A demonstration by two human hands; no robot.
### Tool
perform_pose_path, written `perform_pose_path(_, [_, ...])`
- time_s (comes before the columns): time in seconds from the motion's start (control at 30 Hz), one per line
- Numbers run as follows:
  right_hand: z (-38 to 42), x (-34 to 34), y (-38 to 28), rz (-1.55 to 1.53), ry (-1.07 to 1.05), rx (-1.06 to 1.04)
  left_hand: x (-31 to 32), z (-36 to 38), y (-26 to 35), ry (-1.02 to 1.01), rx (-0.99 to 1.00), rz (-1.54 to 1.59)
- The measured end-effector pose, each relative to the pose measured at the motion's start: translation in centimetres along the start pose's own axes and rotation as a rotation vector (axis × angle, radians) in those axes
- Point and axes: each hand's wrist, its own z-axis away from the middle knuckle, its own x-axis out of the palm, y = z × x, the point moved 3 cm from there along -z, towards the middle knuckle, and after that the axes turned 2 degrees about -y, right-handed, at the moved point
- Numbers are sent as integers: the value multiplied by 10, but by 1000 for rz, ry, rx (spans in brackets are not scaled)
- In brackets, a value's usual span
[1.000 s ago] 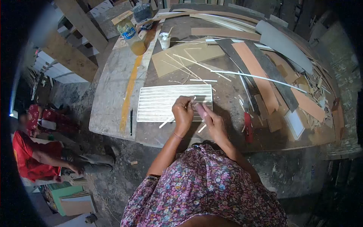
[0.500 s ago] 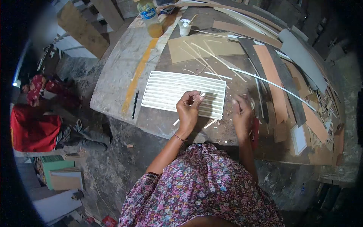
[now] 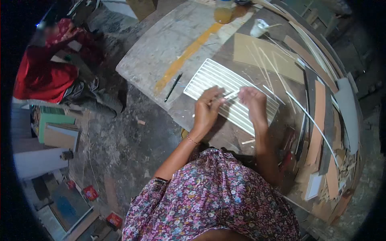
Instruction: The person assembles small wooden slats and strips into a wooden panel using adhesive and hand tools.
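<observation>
Over a white slatted panel (image 3: 201, 80) on the worktable, my left hand (image 3: 207, 110) pinches one end of a short white strip (image 3: 232, 95). My right hand (image 3: 255, 105), a little blurred, has its fingers closed at the strip's other end. The panel has a pale frame with parallel slats and lies flat; both hands cover part of it. A dark pen-like stick (image 3: 173, 87) rests left of the panel. Just below the panel's lower edge is a small pale offcut (image 3: 248, 141).
Thin wooden sticks (image 3: 263, 60) lie on a brown board (image 3: 241, 50). A white cup (image 3: 259, 28) and a bottle of yellowish liquid (image 3: 223, 14) stand at the back. Long strips (image 3: 317, 120) and shavings fill the right side. A person in red (image 3: 48, 76) sits at left.
My right hand has come in to the strip's free end, beside my left hand, from its place at the right. The whole view has turned, shifting the table and panel.
</observation>
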Motion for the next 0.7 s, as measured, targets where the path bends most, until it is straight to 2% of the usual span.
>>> perform_pose_path(0.1, [-43,12,1,-59,-47,-22,-46,-5,-24,9,-352,7])
perform_pose_path(0.13, [-54,18,0,-43,-75,-19,-57,-4,-32,33,-305,-84])
perform_pose_path(0.27, [-95,44,7,-51,-151,69,-69,2,-55,60,-463,103])
perform_pose_path(0.4, [-125,59,23,-23,-135,125,-68,-6,-73,137,-422,113])
perform_pose_path(0.5, [-141,63,32,77,-122,131,-70,-11,-78,123,-394,-19])
perform_pose_path(0.6, [-159,59,47,162,-171,94,-71,-15,-66,155,-241,-358])
perform_pose_path(0.7, [-170,60,56,403,-112,-44,-65,-15,-71,164,-211,-457])
